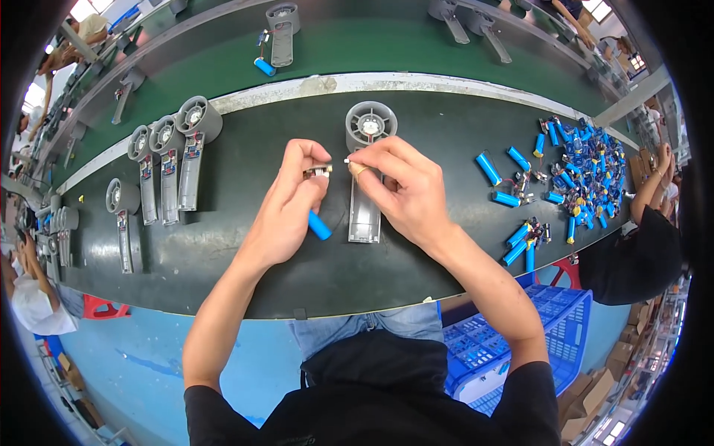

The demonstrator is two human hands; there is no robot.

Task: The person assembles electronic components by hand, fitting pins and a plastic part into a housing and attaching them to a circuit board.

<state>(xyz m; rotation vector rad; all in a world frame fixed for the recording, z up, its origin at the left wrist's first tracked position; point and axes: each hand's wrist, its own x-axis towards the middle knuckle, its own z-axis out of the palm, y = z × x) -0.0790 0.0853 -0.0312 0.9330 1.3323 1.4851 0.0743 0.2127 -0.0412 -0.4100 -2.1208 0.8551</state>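
My left hand [281, 204] is closed on a small circuit board [318, 172], pinched between thumb and fingers. A blue cylindrical battery [319, 226] shows just below that hand. Across a small gap, my right hand [410, 186] pinches a tiny white connector [346, 160] between thumb and forefinger. Behind the right fingers lies a grey handheld fan housing [371, 123], its round head away from me and its open handle [364, 221] toward me. My right hand covers part of the handle, and any wire from the connector is hard to make out.
Several grey fan housings [191, 167] with boards in their handles lie to the left on the dark bench [245, 275]. A heap of blue batteries with boards [595, 175] covers the right side. Beyond runs a green conveyor [357, 48]; a blue crate [513, 334] stands below right. Co-workers sit at both sides.
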